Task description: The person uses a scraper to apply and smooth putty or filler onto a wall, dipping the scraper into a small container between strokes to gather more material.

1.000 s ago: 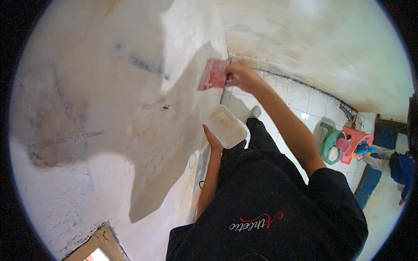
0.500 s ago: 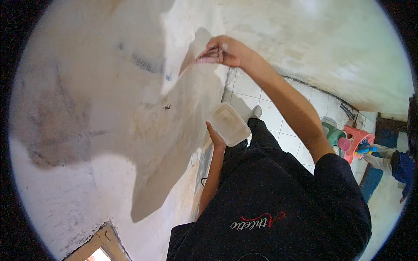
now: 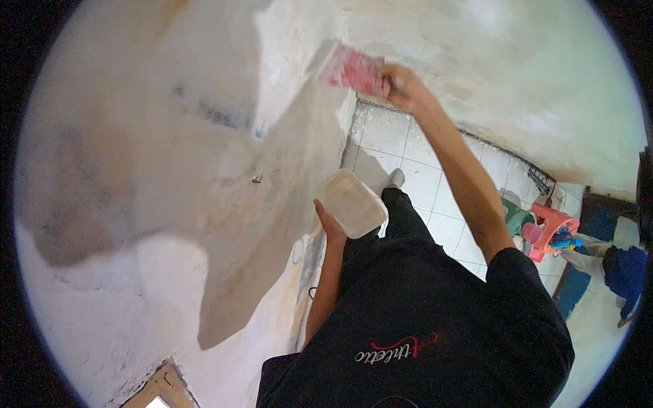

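Observation:
My right hand [image 3: 403, 88] is closed on a flat red scraper [image 3: 356, 68] smeared with white, held high near the left wall [image 3: 156, 136] where it meets the other wall, its leading edge at or close to the surface. Whether it touches cannot be told. My left hand [image 3: 329, 223] grips a rectangular white plastic container [image 3: 350, 202] by its side, below the scraper and beside the wall. The container's bottom has a pale coating. The wall is patchy white, grey and brown, with dark smudges and a small fitting or hole [image 3: 256, 179].
White floor tiles [image 3: 418, 183] lie below, around my dark-trousered legs. At right are a pink stool-like object [image 3: 554, 221], a green item [image 3: 515, 219], a pale bag and blue fabric [image 3: 622, 272]. A second wall [image 3: 510, 81] rises at upper right. A wooden frame [image 3: 155, 384] shows at lower left.
My right hand rose with the scraper from a second ago, tilted it edge-on half a second ago, and now sits farther right with its red face showing. My left hand moved only slightly.

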Motion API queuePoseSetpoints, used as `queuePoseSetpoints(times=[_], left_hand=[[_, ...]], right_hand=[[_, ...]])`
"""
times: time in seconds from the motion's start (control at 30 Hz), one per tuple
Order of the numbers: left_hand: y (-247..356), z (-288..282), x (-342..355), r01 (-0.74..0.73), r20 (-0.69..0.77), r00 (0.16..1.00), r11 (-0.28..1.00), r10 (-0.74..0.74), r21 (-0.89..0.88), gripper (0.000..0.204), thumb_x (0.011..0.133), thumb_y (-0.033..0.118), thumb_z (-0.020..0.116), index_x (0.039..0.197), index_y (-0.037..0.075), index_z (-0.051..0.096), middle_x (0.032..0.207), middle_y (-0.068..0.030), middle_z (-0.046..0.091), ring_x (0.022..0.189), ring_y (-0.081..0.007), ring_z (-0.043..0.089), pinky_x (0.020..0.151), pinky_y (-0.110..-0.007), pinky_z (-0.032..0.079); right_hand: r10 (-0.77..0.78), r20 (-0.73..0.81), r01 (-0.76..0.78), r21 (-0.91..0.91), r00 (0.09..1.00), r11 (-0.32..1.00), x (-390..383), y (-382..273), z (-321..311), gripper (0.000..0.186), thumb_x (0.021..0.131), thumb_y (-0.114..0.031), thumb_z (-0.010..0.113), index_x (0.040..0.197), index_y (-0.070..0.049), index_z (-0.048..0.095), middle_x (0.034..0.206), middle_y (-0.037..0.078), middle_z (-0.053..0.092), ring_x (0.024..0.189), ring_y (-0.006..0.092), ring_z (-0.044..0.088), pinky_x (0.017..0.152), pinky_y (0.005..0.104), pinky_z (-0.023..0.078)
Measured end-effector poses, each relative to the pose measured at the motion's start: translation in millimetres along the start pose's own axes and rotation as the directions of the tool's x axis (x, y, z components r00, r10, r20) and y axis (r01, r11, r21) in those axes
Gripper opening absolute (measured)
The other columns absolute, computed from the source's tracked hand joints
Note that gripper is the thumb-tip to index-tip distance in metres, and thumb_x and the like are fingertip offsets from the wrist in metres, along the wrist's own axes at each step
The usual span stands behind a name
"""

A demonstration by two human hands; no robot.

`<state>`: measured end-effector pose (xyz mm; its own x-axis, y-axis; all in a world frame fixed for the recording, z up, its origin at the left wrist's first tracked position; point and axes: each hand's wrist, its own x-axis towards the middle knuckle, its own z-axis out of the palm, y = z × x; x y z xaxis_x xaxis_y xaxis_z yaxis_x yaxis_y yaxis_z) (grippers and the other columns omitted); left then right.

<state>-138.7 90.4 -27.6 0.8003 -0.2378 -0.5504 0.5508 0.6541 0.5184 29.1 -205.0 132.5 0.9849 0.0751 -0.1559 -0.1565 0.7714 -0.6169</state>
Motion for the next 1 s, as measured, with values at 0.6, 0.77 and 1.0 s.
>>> queuePoseSetpoints(times=[0.6,0.77,1.0], left_hand=[[5.2,-42.9,-20.4,-0.137,-0.205,0.969,0.990,0.138,0.020,0.072,0.092,0.061,0.033,0.137,0.005,0.038,0.136,-0.0113,0.045,0.125,-0.0282,0.043,0.106,-0.039,0.033],[1.0,-37.9,-10.3,-0.103,-0.147,0.985,0.994,0.095,-0.047,0.072,0.092,0.061,0.035,0.137,0.005,0.038,0.137,-0.0113,0.044,0.126,-0.0278,0.041,0.106,-0.039,0.032],[10.8,-19.0,-6.0,-0.094,-0.055,0.994,0.995,0.095,0.029,0.070,0.091,0.061,0.035,0.136,0.008,0.040,0.135,-0.0099,0.046,0.123,-0.0272,0.044,0.105,-0.040,0.033]], right_hand=[[0.121,-0.311,-0.269,-0.492,0.943,0.828,80.2,154.6,11.6,0.018,0.080,-0.001,0.056,0.078,0.017,0.057,0.077,0.024,0.063,0.065,0.0312,0.067,0.059,0.0413,0.061],[0.061,-0.211,-0.149,-0.431,0.976,0.890,51.7,86.3,54.8,0.019,0.080,0.001,0.053,0.081,0.020,0.055,0.079,0.027,0.062,0.070,0.0359,0.067,0.066,0.0436,0.061],[-0.103,-0.018,0.087,-0.403,0.995,0.911,15.8,15.8,82.6,0.023,0.082,-0.006,0.052,0.085,0.017,0.056,0.080,0.020,0.062,0.072,0.0302,0.066,0.070,0.0422,0.059]])
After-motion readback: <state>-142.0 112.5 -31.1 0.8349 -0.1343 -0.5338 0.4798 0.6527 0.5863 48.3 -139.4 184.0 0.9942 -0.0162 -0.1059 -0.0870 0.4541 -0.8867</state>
